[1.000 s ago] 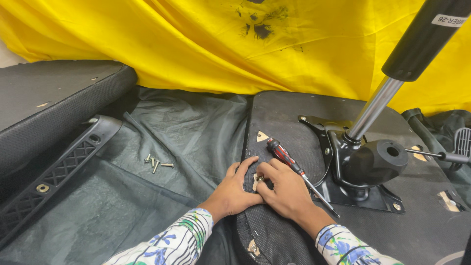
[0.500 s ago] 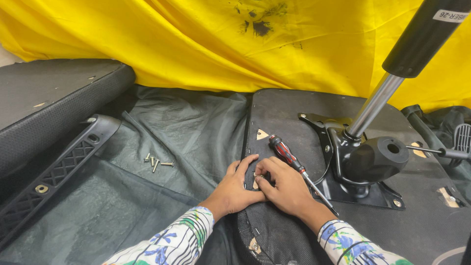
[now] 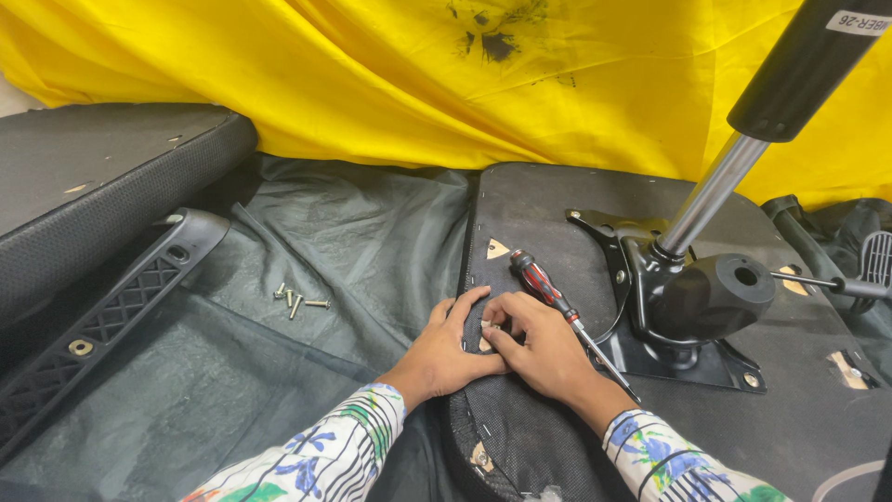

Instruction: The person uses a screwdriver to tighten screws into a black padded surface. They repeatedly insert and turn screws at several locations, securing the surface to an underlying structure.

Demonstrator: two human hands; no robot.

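1. Both hands, left hand (image 3: 437, 356) and right hand (image 3: 539, 351), pinch a small tab near the upturned chair seat's (image 3: 548, 214) left edge.
2. A screwdriver (image 3: 557, 302) lies just beside them.
3. Yellow cloth (image 3: 325, 84) hangs behind; dark sheet (image 3: 353, 242) covers the floor.

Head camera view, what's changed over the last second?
Almost nothing. Both hands, left and right, stay pressed together at the seat base's edge, fingertips pinching a small spot. The screwdriver, loose screws and chair mechanism haven't moved.
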